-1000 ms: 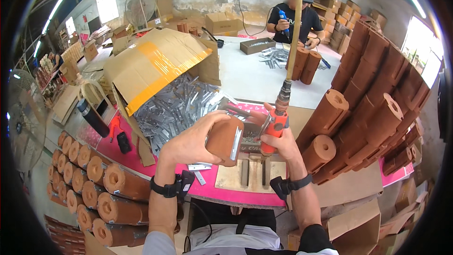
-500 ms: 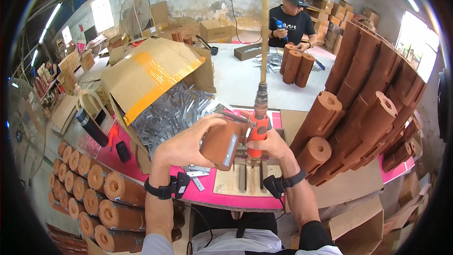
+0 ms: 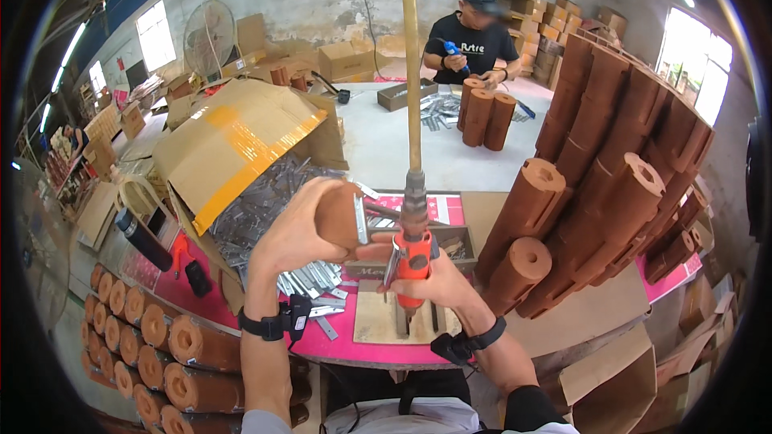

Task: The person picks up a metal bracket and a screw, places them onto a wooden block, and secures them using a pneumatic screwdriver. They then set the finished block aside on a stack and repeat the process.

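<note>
My left hand (image 3: 291, 225) is wrapped round a short reddish-brown cylinder (image 3: 338, 213), held up over the work table. A flat silver metal strip (image 3: 360, 220) lies along the cylinder's right side. My right hand (image 3: 441, 280) grips a red power screwdriver (image 3: 416, 260), which points down and hangs from a brass-coloured rod (image 3: 410, 72). The cylinder and the screwdriver are close side by side, but apart. Below the screwdriver's tip lies a pale wooden board (image 3: 374, 323) with dark slots. More metal strips (image 3: 310, 280) lie loose beside my left wrist.
An open cardboard box (image 3: 241, 133) full of metal strips stands at left. Brown cylinders are stacked at lower left (image 3: 189, 341) and high on the right (image 3: 587, 120). A shallow tray (image 3: 462, 245) sits behind the screwdriver. Across the white table (image 3: 366, 133), a person (image 3: 474, 44) holds a blue tool.
My left hand has raised the cylinder and turned it, so its metal strip now stands nearly upright. My right hand keeps its grip on the screwdriver. The whole view has shifted slightly.
</note>
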The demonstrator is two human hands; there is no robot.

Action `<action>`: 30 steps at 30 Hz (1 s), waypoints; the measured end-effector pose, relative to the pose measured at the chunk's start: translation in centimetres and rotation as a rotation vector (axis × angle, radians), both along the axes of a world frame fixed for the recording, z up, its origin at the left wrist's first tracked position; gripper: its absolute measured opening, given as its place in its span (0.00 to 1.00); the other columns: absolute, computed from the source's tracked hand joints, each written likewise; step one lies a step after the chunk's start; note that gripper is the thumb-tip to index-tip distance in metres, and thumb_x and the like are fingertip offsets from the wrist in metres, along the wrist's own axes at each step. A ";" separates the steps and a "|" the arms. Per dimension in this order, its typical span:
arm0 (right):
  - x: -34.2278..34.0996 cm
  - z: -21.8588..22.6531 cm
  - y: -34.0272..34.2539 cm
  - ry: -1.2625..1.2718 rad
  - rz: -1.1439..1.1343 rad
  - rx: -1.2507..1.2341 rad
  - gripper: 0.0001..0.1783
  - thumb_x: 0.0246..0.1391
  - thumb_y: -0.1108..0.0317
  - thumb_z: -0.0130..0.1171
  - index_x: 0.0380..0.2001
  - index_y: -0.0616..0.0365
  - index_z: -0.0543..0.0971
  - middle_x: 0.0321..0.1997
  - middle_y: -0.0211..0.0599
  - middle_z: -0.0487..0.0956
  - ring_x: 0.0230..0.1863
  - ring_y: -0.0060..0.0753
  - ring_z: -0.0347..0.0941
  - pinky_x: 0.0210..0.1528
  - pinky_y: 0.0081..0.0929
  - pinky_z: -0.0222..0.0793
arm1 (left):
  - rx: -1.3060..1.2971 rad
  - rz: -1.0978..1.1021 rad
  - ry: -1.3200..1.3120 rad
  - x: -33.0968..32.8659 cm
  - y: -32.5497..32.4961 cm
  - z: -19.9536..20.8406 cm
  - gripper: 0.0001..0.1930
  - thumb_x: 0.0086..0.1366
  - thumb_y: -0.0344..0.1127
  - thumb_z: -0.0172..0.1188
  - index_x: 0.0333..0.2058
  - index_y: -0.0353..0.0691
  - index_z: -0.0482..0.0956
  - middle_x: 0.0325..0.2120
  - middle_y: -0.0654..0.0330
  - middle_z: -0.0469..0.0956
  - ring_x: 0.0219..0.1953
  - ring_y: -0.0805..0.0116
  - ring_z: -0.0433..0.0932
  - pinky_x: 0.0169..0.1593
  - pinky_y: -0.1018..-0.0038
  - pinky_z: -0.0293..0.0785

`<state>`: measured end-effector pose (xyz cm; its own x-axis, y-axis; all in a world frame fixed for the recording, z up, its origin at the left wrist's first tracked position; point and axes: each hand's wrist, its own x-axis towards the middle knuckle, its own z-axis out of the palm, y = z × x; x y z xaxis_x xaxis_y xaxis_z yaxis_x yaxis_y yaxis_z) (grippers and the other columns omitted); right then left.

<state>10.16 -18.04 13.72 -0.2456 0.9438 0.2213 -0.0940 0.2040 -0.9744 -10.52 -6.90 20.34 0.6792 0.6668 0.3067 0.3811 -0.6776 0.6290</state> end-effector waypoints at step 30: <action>3.4 0.5 -10.4 0.128 -0.357 -0.055 0.33 0.42 0.84 0.56 0.56 0.63 0.66 0.42 0.46 0.81 0.37 0.25 0.76 0.38 0.23 0.73 | -0.276 -0.177 -0.039 2.9 -6.6 -15.7 0.53 0.35 0.42 0.81 0.60 0.44 0.59 0.57 0.51 0.53 0.60 0.51 0.61 0.63 0.61 0.63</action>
<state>13.56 -28.45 14.20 0.1274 0.9762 0.1753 -0.1478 0.1934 -0.9699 -7.61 -13.48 4.67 0.7831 0.6012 0.1590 0.2444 -0.5327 0.8102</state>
